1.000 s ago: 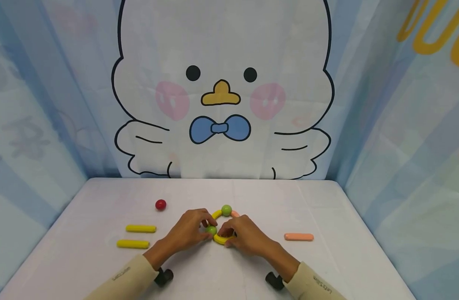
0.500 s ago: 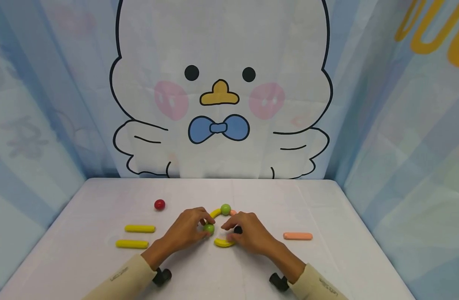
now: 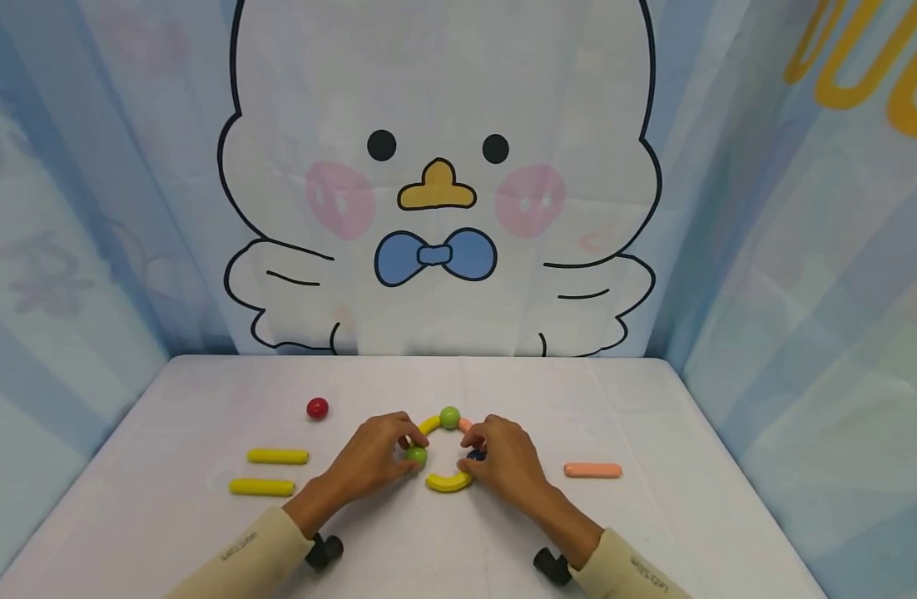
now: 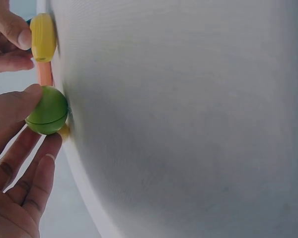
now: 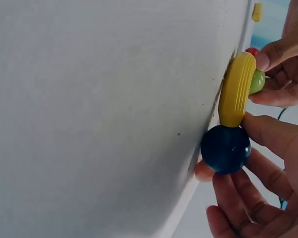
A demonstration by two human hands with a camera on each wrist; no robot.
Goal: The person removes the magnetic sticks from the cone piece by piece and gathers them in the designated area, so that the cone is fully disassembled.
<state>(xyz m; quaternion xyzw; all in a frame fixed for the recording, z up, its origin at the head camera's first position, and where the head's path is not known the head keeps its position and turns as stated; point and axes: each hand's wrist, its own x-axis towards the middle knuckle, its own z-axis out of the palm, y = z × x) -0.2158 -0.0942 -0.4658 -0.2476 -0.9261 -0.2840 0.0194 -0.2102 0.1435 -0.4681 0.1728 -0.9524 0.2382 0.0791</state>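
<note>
My left hand (image 3: pixel 395 453) pinches a green ball (image 3: pixel 416 455) (image 4: pixel 47 110) between thumb and fingers on the white table (image 3: pixel 443 549). My right hand (image 3: pixel 494 459) holds a dark blue ball (image 3: pixel 475 455) (image 5: pixel 225 148) with its fingertips. The blue ball touches the right end of a yellow curved piece (image 3: pixel 448 482) (image 5: pixel 236 89), which lies between the two balls. Behind them a second green ball (image 3: pixel 449 418) joins another yellow curved piece (image 3: pixel 431 426) and an orange piece (image 3: pixel 466 426); together the pieces form a rough ring.
A red ball (image 3: pixel 318 408) lies at the back left. Two yellow sticks (image 3: pixel 278 456) (image 3: pixel 262 487) lie left of my left hand. An orange stick (image 3: pixel 592 470) lies to the right. Printed fabric walls (image 3: pixel 436 208) close in the table on three sides.
My right hand has drawn back to the right, uncovering the front yellow curved piece and the dark blue ball. The left hand has kept its hold on the green ball.
</note>
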